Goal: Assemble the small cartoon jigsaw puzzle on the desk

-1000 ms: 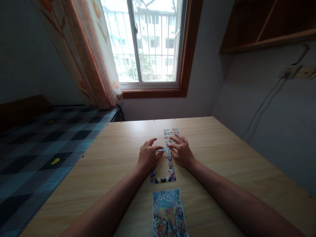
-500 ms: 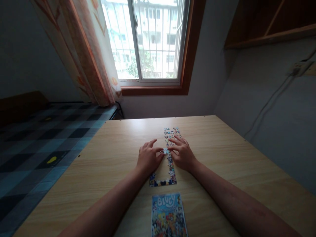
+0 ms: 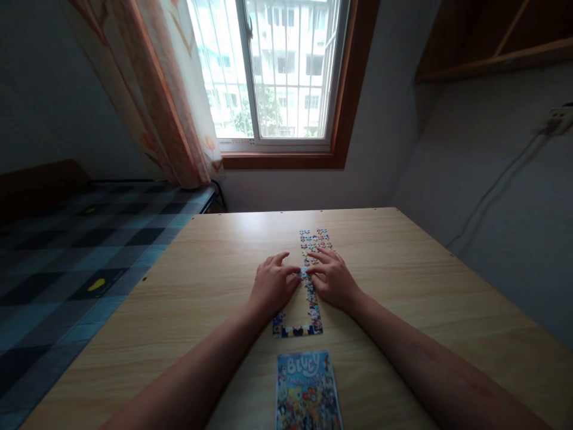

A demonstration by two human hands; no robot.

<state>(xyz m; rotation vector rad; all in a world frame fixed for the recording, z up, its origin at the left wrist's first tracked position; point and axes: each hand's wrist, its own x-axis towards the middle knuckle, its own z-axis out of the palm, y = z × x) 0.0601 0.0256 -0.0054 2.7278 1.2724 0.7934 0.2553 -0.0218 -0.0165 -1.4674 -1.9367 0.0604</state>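
Observation:
A partly joined jigsaw puzzle (image 3: 310,310) lies on the wooden table (image 3: 403,286), its coloured border forming a narrow frame with loose pieces (image 3: 316,237) at its far end. My left hand (image 3: 273,283) rests at the frame's left side, thumb and forefinger pinching a small pale-blue puzzle piece (image 3: 303,273). My right hand (image 3: 333,278) lies on the right side strip, fingers bent and pressing near the same piece. The two hands meet fingertip to fingertip over the puzzle.
A colourful picture card (image 3: 308,391) printed "Bluey" lies near the table's front edge. A bed with a checked cover (image 3: 80,257) stands to the left. Behind the table are a window (image 3: 273,71) and a curtain (image 3: 152,89); a shelf (image 3: 492,42) hangs at right.
Both hands stay over the puzzle with only small finger movements at the pale-blue piece. The camera has tilted slightly, shifting the scene.

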